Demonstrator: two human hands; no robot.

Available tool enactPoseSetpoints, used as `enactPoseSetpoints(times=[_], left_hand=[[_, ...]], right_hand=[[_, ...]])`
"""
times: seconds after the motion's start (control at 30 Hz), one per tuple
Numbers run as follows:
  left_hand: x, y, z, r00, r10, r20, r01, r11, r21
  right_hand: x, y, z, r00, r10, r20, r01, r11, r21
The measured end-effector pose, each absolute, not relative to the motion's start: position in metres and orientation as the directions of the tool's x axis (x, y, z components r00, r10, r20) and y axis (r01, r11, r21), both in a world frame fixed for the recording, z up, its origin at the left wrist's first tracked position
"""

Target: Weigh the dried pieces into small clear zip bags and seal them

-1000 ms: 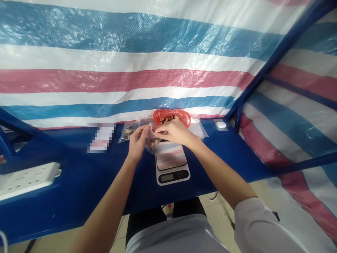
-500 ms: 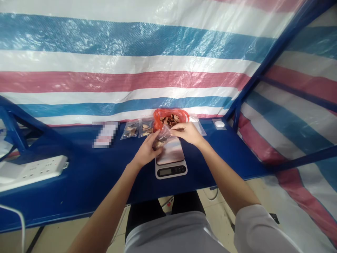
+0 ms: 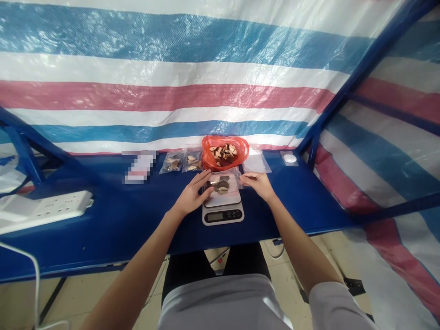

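Observation:
A clear plastic zip bag [image 3: 220, 184] holding several dark brown pieces lies on the platform of a white digital kitchen scale [image 3: 223, 215]. My left hand [image 3: 191, 195] rests at the bag's left edge with its fingers spread. My right hand [image 3: 257, 185] is at the bag's right corner, its fingertips touching the plastic. Behind the scale, a red plastic bag [image 3: 209, 153] lies open around a heap of brown, pale-edged pieces. Two small clear bags of similar pieces [image 3: 171, 163] [image 3: 191, 161] lie to its left. The scale's reading is too small to read.
A flat clear plastic bag [image 3: 256, 162] lies right of the red bag. The blue table [image 3: 103, 233] also bears a pixelated card [image 3: 139, 167], a white power strip [image 3: 44, 209] and a small white round object [image 3: 289, 158]. Striped tarpaulin [image 3: 172, 96] hangs behind.
The clear bag has gone from being held up in both hands to lying on the scale. My hands have moved apart to its sides, and the view has shifted slightly.

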State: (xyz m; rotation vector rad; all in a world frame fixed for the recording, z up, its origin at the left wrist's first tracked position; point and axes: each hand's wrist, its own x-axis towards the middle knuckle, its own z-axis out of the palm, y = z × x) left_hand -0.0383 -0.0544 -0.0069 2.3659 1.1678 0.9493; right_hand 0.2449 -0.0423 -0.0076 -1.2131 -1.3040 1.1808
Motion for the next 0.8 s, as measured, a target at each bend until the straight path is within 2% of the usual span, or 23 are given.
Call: enactPoseSetpoints(times=[0.27, 0.37, 0.43, 0.5, 0.6, 0.7, 0.8], left_hand=[[-0.041, -0.047, -0.003, 0.484, 0.790, 0.375, 0.551, -0.609, 0.570], [-0.047, -0.045, -0.005, 0.414, 0.812, 0.410, 0.542, -0.582, 0.606], [-0.053, -0.044, -0.008, 0.312, 0.834, 0.455, 0.563, -0.548, 0.618], [-0.060, -0.043, -0.013, 0.231, 0.843, 0.486, 0.604, -0.516, 0.608], [-0.068, -0.039, -0.019, 0.218, 0.852, 0.476, 0.715, -0.471, 0.516], [-0.073, -0.034, -0.023, 0.278, 0.857, 0.433, 0.817, -0.448, 0.362], [-0.074, -0.029, -0.023, 0.348, 0.857, 0.380, 0.853, -0.458, 0.251]], right_hand=[[0.251, -0.047, -0.004, -0.101, 0.995, -0.003, 0.101, 0.008, -0.995], [0.260, -0.047, -0.004, -0.049, 0.999, 0.012, 0.128, 0.018, -0.992], [0.268, -0.047, -0.006, 0.035, 0.995, 0.089, 0.226, 0.079, -0.971], [0.274, -0.049, -0.009, 0.098, 0.971, 0.218, 0.446, 0.153, -0.882], [0.276, -0.053, -0.014, 0.050, 0.933, 0.357, 0.777, 0.188, -0.600], [0.272, -0.056, -0.021, -0.068, 0.919, 0.389, 0.904, 0.222, -0.366], [0.267, -0.056, -0.029, -0.129, 0.915, 0.382, 0.938, 0.238, -0.253]])
